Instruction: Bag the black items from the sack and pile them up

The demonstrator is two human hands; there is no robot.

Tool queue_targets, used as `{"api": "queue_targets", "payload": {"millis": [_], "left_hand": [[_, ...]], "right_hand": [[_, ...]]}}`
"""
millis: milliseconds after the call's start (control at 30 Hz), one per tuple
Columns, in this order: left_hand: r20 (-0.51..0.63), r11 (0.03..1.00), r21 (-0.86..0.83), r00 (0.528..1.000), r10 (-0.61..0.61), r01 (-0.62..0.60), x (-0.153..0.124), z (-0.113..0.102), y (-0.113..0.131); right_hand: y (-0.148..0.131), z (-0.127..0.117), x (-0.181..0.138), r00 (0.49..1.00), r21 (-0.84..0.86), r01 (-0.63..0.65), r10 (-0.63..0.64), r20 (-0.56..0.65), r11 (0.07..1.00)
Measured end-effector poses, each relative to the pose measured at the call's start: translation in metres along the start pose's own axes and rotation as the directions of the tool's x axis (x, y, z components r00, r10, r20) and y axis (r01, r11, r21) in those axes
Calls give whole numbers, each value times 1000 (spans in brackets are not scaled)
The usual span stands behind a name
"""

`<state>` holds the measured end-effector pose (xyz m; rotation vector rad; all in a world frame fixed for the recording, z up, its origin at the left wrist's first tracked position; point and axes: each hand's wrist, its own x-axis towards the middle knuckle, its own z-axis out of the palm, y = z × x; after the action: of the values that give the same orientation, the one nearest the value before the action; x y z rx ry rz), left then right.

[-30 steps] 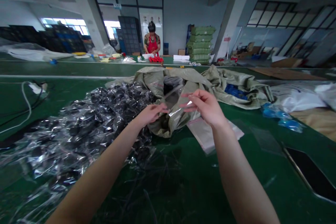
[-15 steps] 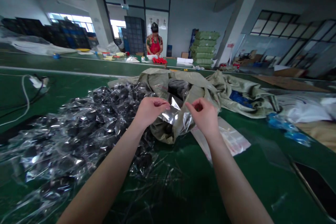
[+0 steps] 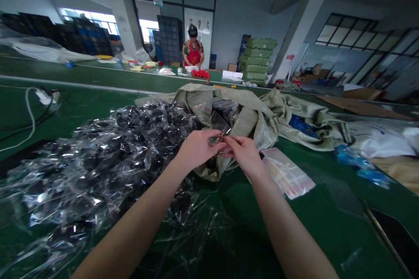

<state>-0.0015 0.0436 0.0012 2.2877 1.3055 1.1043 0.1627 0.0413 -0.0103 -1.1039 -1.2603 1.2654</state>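
My left hand and my right hand meet in the middle of the view, fingertips touching. Between them is a small clear plastic bag, mostly covered by my fingers; whatever it contains cannot be made out. Just behind the hands lies an open olive woven sack with dark, plastic-wrapped items in its mouth. To the left spreads a large heap of black round items in clear bags. A stack of flat clear bags rests beside my right forearm.
The green table carries loose clear film in front of me. A phone lies at the right, near blue wrapped pieces. Another sack holds something blue. A power strip with cables sits left. Across the table stands a person.
My hands were apart with shiny clear film stretched between them. They have come together, my right hand moving left and my left hand slightly right and down, and the film is now bunched at my fingertips.
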Motion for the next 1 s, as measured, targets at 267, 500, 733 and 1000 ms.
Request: {"api": "queue_targets", "payload": {"millis": [267,500,733,1000], "left_hand": [[76,998,68,997,7,-12,0,2,1],[37,976,202,995,-92,83,-1,6,2],[101,937,339,987,-125,84,-6,10,12],[-16,850,490,977,-210,191,-7,16,20]], "right_hand": [[-6,-4,-4,993,-47,-72,76,85,996],[-2,-9,-3,995,-274,12,15,96,962],[1,-6,-2,960,-691,211,-280,13,691],[-7,-1,-8,944,-850,181,-331,9,494]]}}
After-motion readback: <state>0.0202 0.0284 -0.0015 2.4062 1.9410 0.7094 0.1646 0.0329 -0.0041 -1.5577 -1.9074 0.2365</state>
